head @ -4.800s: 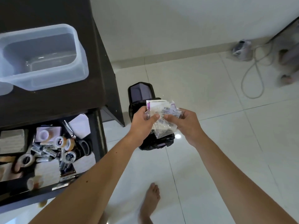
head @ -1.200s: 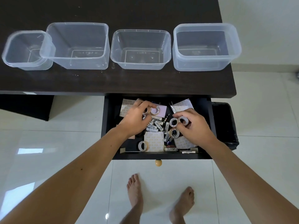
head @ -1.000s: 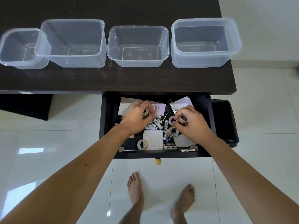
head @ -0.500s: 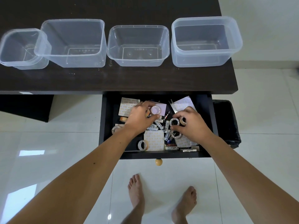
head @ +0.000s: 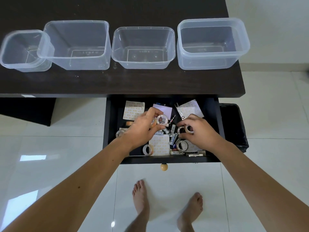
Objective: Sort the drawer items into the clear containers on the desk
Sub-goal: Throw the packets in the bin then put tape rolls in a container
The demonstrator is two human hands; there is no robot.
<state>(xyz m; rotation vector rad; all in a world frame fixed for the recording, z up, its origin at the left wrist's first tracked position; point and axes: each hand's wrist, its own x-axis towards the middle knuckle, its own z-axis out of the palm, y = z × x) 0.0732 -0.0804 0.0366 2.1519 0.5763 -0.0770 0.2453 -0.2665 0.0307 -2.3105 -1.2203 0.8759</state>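
Since half a second ago both hands have barely shifted inside the open drawer (head: pixel 215 124), gathering tape rolls. Left hand (head: pixel 142 129) curls round a tan roll (head: pixel 153 122) near the drawer's back edge; right hand (head: pixel 199 131) pinches a white roll (head: pixel 188 128) toward its right side, though how firmly is hard to tell. Four clear containers (head: pixel 143 47) stand empty along the desk's (head: pixel 117 81) front edge. Best to collect only tape, leave batteries (head: pixel 172 131) and scissors (head: pixel 179 113), then drop all rolls in one container.

4 containers (head: pixel 143 47) sit in a row on the desk (head: pixel 117 81). The open drawer (head: pixel 110 128) is at 6 o'clock from them, the bin (head: pixel 234 124) at its 3 o'clock.
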